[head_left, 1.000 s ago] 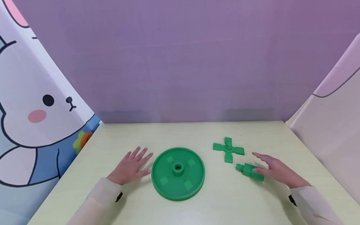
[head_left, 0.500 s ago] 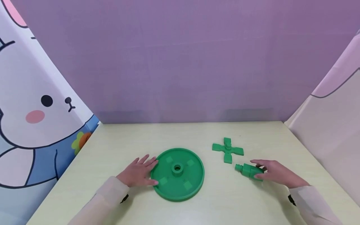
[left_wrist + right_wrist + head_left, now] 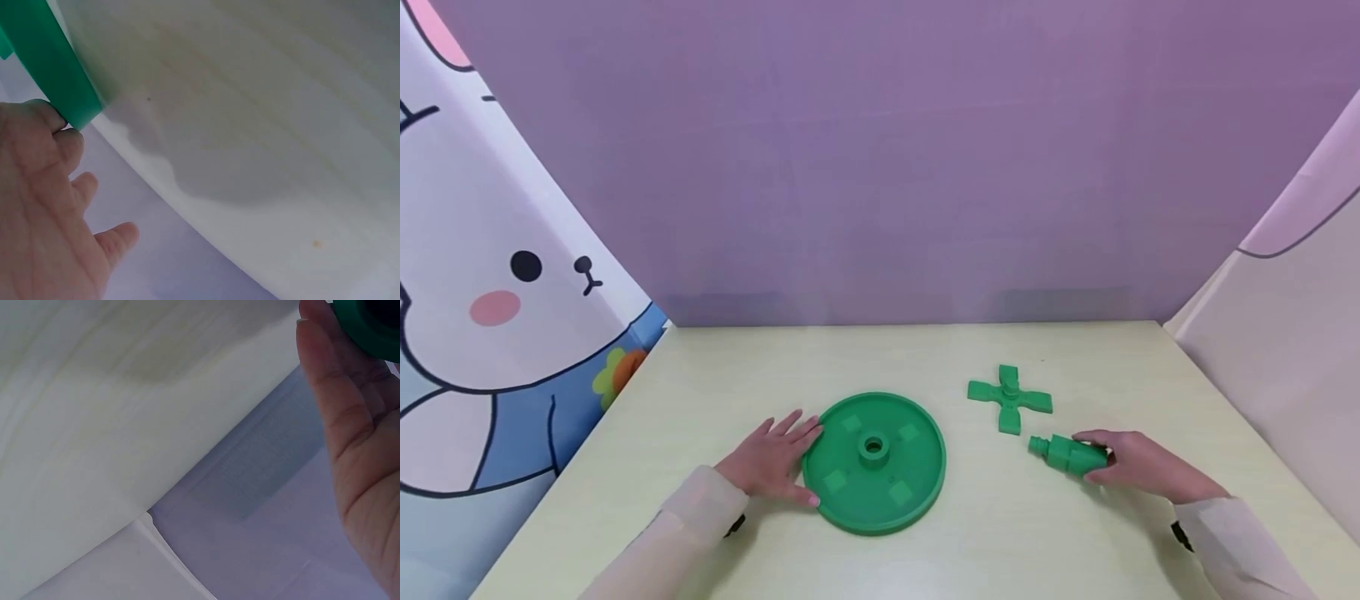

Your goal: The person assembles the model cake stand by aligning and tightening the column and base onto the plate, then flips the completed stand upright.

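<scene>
A round green disc (image 3: 917, 462) with a raised rim and a hollow hub in its centre lies flat on the table. My left hand (image 3: 775, 458) rests at its left edge, fingers fairly straight and spread, thumb and fingertips right at the rim. In the left wrist view, the fingertips overlap the green rim (image 3: 53, 69). To the right, my right hand (image 3: 1138, 462) grips a thick green post (image 3: 1062, 454) by its rear end, thumb on the near side. The post's narrower stepped neck points left. Its round, hollow end (image 3: 353, 328) shows in the right wrist view.
A green cross-shaped piece (image 3: 1010, 400) with a small central knob lies behind the post on the pale table (image 3: 737, 367). A purple cloth (image 3: 880, 167) hangs beyond the table's far edge. A cartoon-printed cloth (image 3: 497, 208) borders the left side, a pale one the right.
My left hand has moved right, from beside the disc onto its rim. The right hand's fingers have closed round the post's rear end. Disc and cross-shaped piece stay put.
</scene>
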Demonstrator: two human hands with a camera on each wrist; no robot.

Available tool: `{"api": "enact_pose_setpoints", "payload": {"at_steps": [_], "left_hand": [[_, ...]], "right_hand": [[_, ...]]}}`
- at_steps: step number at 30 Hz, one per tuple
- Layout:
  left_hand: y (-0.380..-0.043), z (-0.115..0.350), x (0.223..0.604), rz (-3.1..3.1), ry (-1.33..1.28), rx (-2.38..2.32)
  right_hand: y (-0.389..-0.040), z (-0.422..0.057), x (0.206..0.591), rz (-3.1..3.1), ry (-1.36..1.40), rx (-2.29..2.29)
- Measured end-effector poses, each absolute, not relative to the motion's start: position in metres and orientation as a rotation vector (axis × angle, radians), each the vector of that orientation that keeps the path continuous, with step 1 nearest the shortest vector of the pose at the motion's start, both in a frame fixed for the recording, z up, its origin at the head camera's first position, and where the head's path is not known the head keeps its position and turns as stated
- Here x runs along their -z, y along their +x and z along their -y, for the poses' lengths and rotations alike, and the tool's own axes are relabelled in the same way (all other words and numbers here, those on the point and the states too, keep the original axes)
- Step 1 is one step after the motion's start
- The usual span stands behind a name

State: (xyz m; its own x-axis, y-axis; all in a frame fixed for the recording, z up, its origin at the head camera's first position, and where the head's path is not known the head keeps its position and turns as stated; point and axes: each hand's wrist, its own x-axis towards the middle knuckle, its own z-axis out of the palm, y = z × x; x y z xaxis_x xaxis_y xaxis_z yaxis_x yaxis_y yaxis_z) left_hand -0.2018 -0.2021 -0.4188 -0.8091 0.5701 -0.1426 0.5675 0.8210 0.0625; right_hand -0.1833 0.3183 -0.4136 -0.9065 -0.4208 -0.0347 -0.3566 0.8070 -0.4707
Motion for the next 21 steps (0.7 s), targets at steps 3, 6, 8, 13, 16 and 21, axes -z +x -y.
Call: {"api": "enact_pose_setpoints", "payload": {"at_steps": [3, 6, 8, 13, 16, 21], "left_hand": [[-0.202, 0.202, 0.419, -2.844, 0.890, -0.033], [-0.202, 0.201, 0.419, -2.838, 0.883, -0.045], [-0.202, 0.202, 0.419, -2.838, 0.887, -0.045], [-0.202, 0.202, 0.420, -2.839, 0.896, -0.012], [-0.204, 0.202, 0.420, -2.837, 0.885, 0.012], [-0.205, 0.200, 0.420, -2.830, 0.843, 0.032]], "right_hand": [[-0.184, -0.317, 0.415, -2.861, -0.621, 0.698], [-0.185, -0.315, 0.415, -2.854, -0.599, 0.695], [-0.185, -0.314, 0.414, -2.846, -0.584, 0.697], [-0.186, -0.312, 0.414, -2.831, -0.560, 0.706], [-0.186, -0.311, 0.414, -2.825, -0.546, 0.726], [-0.187, -0.308, 0.412, -2.814, -0.550, 0.773]]}}
